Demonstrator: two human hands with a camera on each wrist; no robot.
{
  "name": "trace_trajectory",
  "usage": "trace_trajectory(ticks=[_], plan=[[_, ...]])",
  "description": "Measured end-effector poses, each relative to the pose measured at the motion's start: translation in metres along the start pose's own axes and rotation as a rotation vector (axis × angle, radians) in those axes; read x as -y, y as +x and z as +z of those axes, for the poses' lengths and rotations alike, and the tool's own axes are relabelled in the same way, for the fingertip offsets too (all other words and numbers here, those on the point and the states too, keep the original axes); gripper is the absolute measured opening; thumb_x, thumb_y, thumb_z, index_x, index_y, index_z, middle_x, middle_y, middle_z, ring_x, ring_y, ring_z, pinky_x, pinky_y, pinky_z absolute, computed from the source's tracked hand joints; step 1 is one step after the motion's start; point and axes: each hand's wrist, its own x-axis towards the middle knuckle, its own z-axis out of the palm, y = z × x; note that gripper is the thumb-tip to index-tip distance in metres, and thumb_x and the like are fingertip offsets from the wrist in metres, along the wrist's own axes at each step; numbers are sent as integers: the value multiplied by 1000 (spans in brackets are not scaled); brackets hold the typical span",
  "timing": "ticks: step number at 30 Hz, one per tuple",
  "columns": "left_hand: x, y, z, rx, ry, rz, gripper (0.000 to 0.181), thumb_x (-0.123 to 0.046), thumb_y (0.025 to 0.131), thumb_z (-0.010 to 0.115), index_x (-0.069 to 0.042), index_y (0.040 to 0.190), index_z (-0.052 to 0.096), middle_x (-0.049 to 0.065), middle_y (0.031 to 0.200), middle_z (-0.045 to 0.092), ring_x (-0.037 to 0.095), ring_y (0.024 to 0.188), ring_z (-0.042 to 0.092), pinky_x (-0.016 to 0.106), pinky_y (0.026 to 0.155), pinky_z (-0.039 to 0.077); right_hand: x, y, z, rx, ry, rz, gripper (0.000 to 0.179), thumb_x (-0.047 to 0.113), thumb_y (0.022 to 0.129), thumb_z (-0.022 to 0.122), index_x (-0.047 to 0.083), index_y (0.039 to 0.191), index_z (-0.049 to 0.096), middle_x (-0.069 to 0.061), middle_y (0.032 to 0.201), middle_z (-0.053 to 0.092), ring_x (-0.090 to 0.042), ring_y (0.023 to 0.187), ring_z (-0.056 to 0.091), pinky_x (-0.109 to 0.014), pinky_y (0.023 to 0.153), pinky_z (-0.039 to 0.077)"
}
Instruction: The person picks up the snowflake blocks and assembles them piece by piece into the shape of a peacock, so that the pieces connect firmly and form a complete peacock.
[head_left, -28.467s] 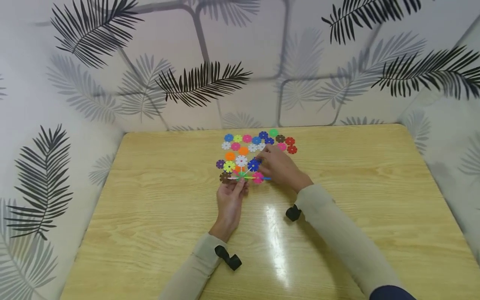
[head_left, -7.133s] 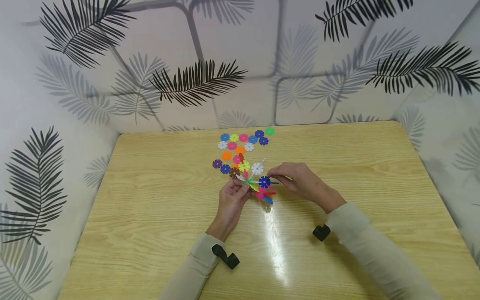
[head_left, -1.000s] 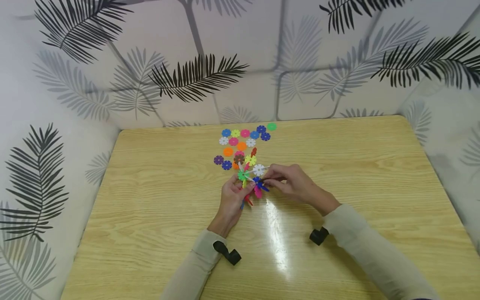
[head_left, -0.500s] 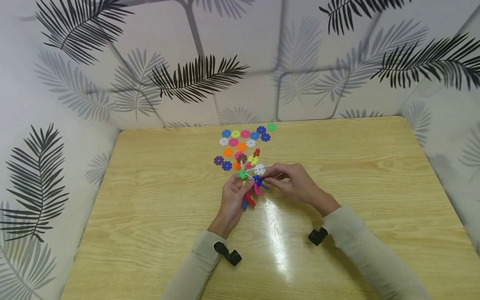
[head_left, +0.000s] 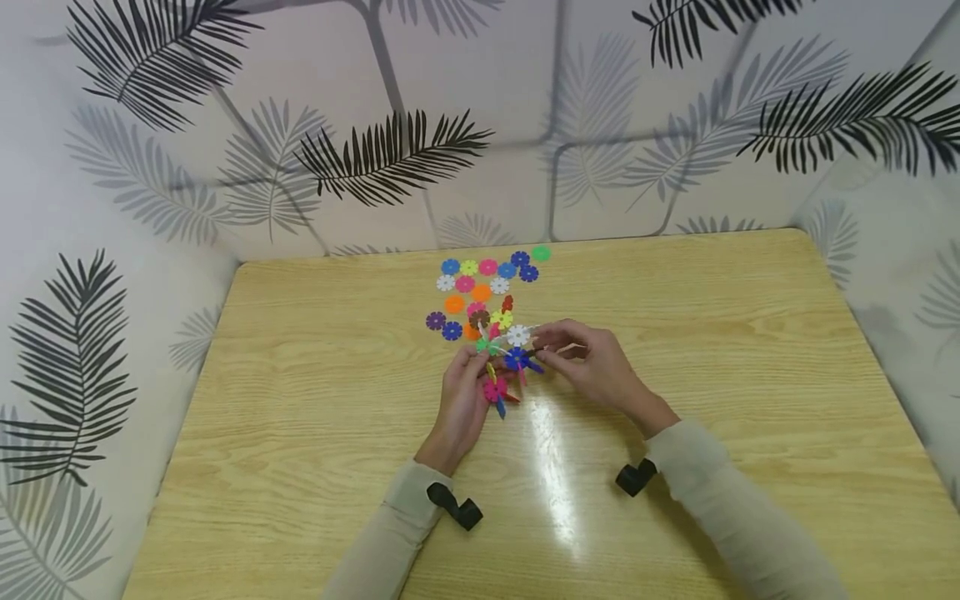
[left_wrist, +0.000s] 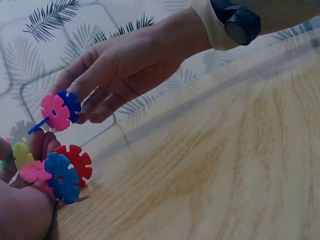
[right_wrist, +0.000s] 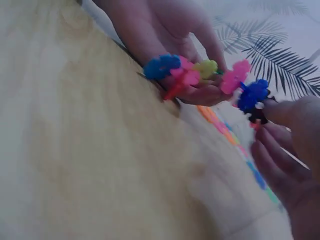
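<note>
My left hand (head_left: 461, 400) grips a branching build of slotted plastic snowflake discs by its green centre disc (head_left: 486, 345). From it branch a white disc (head_left: 517, 335), a brown disc (head_left: 478, 319), a pink disc (head_left: 495, 389) and a dark blue disc (head_left: 516, 358). My right hand (head_left: 592, 358) pinches a dark disc (right_wrist: 256, 116) between thumb and fingers, against the dark blue disc's edge. In the left wrist view, a light blue disc (left_wrist: 61, 177) and a red disc (left_wrist: 80, 162) hang beside the left palm. Fingers hide part of the build.
Loose snowflake discs lie flat behind the hands, among them a green disc (head_left: 542, 252), a purple disc (head_left: 436, 321) and an orange disc (head_left: 454, 304). The wooden table (head_left: 300, 400) meets a leaf-patterned wall (head_left: 510, 192) at its back edge.
Since the oldest frame, the red, brown and some other discs at the pile's right have left the table and the build has grown. Just now the build has turned slightly, showing the lower pink disc's face.
</note>
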Motion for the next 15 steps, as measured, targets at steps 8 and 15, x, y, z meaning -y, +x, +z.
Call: trace_trajectory(ticks=[8, 15], plan=[[3, -2, 1, 34, -50, 14, 16, -13, 118, 41, -14, 108, 53, 2, 111, 66, 15, 105, 68, 29, 98, 63, 9, -48, 35, -310, 26, 147, 12, 1, 99, 75, 3, 110, 72, -11, 95, 68, -12, 78, 57, -17, 67, 47], [4, -1, 2, 18, -93, 51, 21, -8, 117, 40, -15, 101, 52, 2, 109, 66, 14, 104, 68, 29, 99, 62, 22, -47, 69, -188, -200, 182, 36, 35, 89, 91, 10, 114, 83, -4, 107, 76, -22, 100, 60, -32, 87, 43]])
